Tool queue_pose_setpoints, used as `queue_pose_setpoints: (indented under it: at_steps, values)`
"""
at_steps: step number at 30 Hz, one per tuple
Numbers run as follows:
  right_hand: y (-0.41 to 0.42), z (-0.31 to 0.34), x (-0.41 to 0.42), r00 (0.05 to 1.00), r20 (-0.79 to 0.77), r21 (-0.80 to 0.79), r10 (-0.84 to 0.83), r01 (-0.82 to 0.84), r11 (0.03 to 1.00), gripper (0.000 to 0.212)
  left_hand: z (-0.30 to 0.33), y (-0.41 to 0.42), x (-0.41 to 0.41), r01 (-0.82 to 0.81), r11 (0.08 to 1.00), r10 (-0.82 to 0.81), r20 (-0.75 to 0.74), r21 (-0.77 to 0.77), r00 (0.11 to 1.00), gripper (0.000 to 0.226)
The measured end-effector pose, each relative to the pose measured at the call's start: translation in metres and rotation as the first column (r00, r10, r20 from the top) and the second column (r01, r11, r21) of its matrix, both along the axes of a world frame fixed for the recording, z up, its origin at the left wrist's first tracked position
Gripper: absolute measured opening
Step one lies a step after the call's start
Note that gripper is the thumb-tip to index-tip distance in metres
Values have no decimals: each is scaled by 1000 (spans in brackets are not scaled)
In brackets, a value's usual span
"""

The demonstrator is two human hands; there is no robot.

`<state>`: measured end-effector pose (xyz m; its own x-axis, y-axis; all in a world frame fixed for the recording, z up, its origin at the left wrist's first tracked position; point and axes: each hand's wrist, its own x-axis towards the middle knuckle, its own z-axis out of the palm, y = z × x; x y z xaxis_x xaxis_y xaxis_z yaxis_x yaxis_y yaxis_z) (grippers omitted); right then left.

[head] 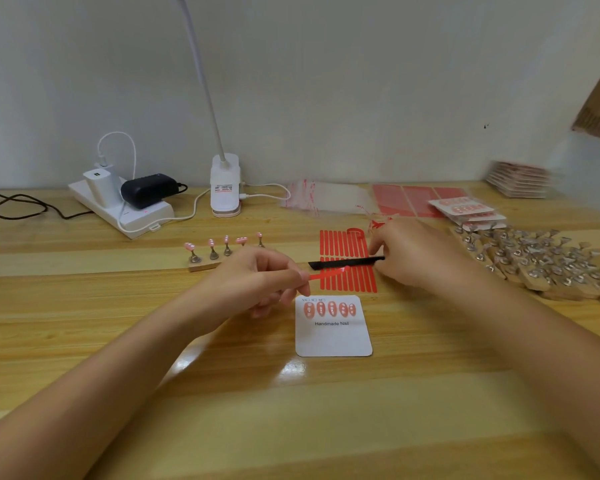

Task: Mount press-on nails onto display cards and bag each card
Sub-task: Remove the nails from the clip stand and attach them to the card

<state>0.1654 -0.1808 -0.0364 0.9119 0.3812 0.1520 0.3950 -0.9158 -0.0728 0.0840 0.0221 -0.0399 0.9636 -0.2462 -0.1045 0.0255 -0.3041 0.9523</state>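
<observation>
Wooden worktop (84, 306) is seen carrying a white display card (333, 336) with five nails near its middle, above which a red strip (321, 274) is pinched by the left hand (257, 278) while a black tool (347, 262) is gripped in the right hand's (416, 258) curled fingers.

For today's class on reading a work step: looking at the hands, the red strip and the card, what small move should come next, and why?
Probably carry the red strip, pinched by the left hand, down onto the bare lower half of the card. The card's top row already holds five nails; five more wait on the stand.
</observation>
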Motion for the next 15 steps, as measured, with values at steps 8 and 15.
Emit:
queue_pose_setpoints:
  at_steps: [8, 15]
  values:
    - [3, 6, -36, 946, -193, 607, 260, -93, 789, 40, 1, -2, -2, 0, 999, 0, 12, 40, 1000, 24]
    - [-1, 0, -48, 920, -245, 706, 307, -48, 706, 21, 0, -5, -5, -24, 992, 22, 19, 124, 1000, 20]
